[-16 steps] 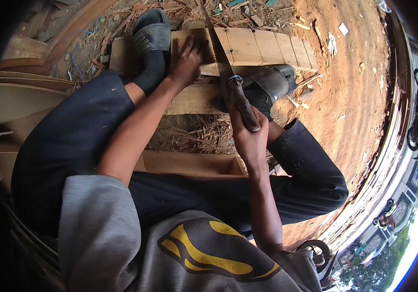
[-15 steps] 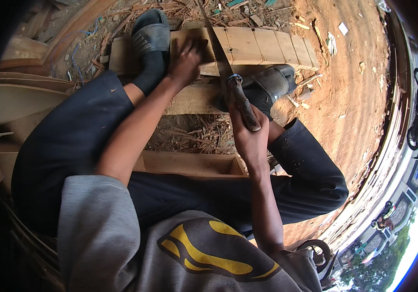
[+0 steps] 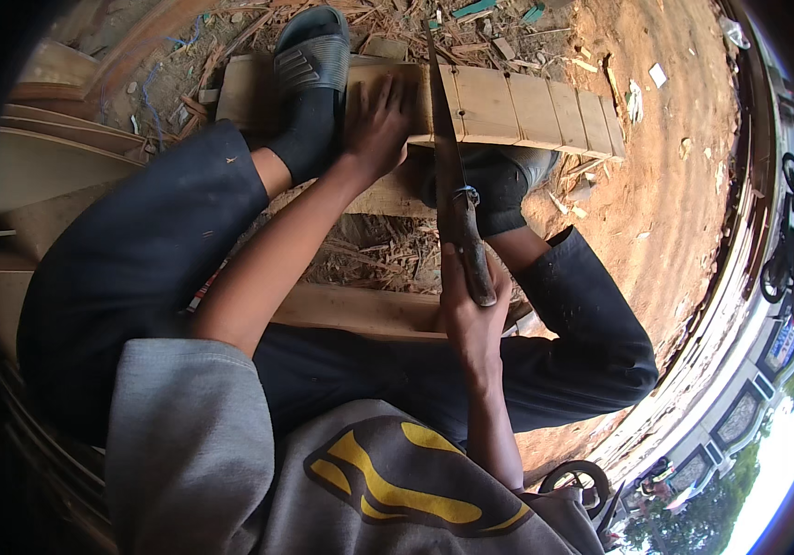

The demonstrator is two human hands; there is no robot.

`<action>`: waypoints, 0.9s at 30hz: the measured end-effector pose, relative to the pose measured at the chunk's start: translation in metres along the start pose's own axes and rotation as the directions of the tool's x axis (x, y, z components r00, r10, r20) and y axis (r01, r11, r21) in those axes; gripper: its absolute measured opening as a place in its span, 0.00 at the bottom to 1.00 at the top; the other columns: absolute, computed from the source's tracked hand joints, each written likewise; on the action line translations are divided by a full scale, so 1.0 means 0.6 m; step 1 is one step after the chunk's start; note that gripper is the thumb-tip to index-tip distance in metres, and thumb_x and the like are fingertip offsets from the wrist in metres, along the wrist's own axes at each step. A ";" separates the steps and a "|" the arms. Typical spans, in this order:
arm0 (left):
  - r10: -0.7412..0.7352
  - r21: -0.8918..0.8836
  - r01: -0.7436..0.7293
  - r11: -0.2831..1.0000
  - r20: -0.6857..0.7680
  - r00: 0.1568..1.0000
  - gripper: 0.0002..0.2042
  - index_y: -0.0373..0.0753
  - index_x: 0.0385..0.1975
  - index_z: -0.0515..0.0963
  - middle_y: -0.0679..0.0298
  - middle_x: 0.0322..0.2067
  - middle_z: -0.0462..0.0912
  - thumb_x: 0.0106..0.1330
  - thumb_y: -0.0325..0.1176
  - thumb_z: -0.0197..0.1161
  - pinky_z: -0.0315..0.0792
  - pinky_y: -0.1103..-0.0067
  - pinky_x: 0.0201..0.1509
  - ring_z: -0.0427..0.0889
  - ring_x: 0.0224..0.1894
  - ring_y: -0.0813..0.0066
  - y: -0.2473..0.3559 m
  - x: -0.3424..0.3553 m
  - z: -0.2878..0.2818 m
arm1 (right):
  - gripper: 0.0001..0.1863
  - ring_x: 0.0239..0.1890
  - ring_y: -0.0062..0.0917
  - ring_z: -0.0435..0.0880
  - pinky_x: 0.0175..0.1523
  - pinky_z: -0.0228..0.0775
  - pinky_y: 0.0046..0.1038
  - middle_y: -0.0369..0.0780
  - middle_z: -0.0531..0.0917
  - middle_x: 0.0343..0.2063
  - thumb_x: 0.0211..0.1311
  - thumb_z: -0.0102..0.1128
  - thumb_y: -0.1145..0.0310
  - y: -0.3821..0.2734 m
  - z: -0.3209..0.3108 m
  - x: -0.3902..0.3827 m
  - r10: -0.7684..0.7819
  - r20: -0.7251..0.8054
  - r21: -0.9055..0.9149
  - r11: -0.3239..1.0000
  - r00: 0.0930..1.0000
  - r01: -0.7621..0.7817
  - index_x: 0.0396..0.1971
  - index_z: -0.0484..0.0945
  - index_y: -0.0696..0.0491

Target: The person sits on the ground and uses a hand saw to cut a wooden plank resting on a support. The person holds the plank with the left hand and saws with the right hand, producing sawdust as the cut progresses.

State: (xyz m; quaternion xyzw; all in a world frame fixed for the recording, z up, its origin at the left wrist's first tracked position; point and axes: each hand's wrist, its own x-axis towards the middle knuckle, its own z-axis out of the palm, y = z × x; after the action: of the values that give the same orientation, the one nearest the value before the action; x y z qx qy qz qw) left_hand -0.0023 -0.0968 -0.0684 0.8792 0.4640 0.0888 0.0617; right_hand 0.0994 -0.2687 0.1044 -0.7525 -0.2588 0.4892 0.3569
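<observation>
My right hand point(image 3: 473, 319) grips the wooden handle of a hand saw point(image 3: 448, 162), whose blade runs away from me across a pale wooden plank point(image 3: 526, 111) marked with cross lines. My left hand point(image 3: 378, 120) lies flat on the plank just left of the blade, fingers spread. My left foot in a dark slide sandal point(image 3: 309, 55) presses on the plank's left end. My right foot in a dark sandal point(image 3: 498, 180) rests below the plank, right of the saw.
A second plank point(image 3: 360, 310) lies under my legs. Stacked boards point(image 3: 27, 166) sit at the left. Wood chips and scraps point(image 3: 387, 254) cover the reddish dirt ground point(image 3: 674, 166). A parked motorbike point(image 3: 790, 231) and buildings show at the right rim.
The saw has been drawn back toward me, with my right hand now lower in the picture. My left hand stays on the plank.
</observation>
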 end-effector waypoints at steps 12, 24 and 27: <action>0.025 0.171 -0.047 0.984 0.131 0.991 0.40 0.32 0.60 0.61 0.45 0.60 0.60 0.44 0.38 0.68 0.48 0.43 0.63 0.53 0.67 0.47 -0.010 0.003 0.000 | 0.11 0.20 0.09 0.63 0.23 0.53 0.18 0.29 0.69 0.16 0.62 0.55 0.66 -0.001 0.000 0.030 -0.041 0.004 0.007 0.999 0.999 0.041 0.26 0.74 0.59; 0.011 0.170 -0.035 0.985 0.144 0.990 0.29 0.32 0.53 0.71 0.45 0.61 0.59 0.48 0.36 0.65 0.47 0.41 0.63 0.51 0.67 0.46 0.002 -0.004 0.011 | 0.11 0.23 0.10 0.63 0.26 0.55 0.19 0.30 0.69 0.17 0.63 0.55 0.67 -0.002 0.000 0.032 -0.020 0.010 0.004 1.000 1.000 0.020 0.30 0.75 0.61; -0.011 0.092 0.003 0.996 0.086 0.996 0.28 0.32 0.52 0.72 0.46 0.62 0.59 0.48 0.36 0.64 0.47 0.41 0.62 0.51 0.67 0.46 0.002 -0.006 0.014 | 0.11 0.21 0.12 0.65 0.26 0.58 0.22 0.31 0.69 0.16 0.63 0.54 0.67 -0.002 0.016 0.070 -0.111 0.042 -0.031 0.993 0.993 0.112 0.29 0.75 0.61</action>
State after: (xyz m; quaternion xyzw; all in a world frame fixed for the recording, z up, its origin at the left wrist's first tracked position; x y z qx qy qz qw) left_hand -0.0017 -0.1005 -0.0770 0.8824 0.4677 0.0291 0.0415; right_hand 0.1068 -0.2342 0.0795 -0.7327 -0.3156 0.4791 0.3660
